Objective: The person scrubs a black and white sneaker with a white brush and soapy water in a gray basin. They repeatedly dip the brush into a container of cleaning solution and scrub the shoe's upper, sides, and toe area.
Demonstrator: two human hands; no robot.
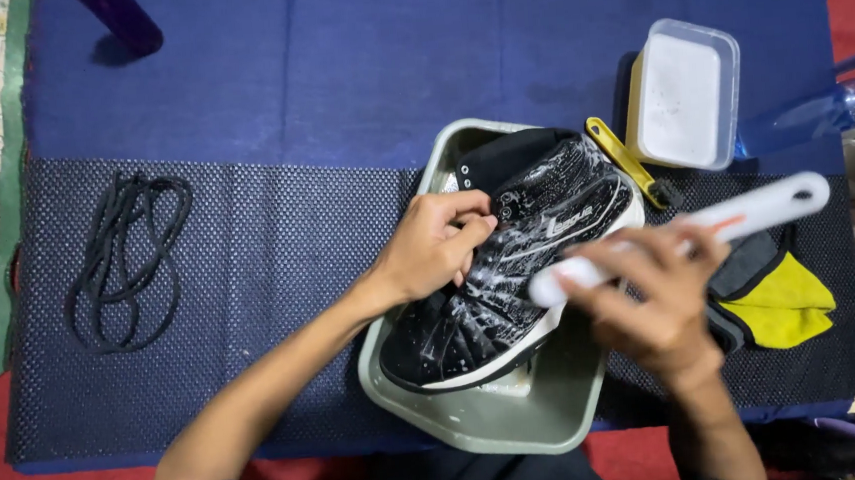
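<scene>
Soapy foam streaks the black shoe (509, 264), which lies on its side across a grey-green basin (520, 419) on the dark mat (279, 260). Left hand (433, 245) grips the shoe at its collar, fingers curled over the upper edge, pinning it in place. Right hand (657, 299) is closed round the white brush (688, 232), its handle pointing up and to the right, its head down against the lathered side panel near the white sole; the hand is blurred, so it appears to be mid-stroke.

Judging from the foam already spread over the side and toe, the scrubbing stage looks well under way, with this flank getting the attention. A next stroke would call for the left hand to hold firm while the brush works along the panel, and for a turn of the shoe to reach the hidden side.

Just beyond the basin's far rim lies a yellow-handled tool (628, 161), and beside it a clear plastic tub (683, 92) with whitish contents. A yellow and grey cloth (777, 296) sits to the right, partly under the brush hand. A bottle (819, 107) lies at the right edge. Black laces (123, 261) lie coiled well apart on the left of the mat
</scene>
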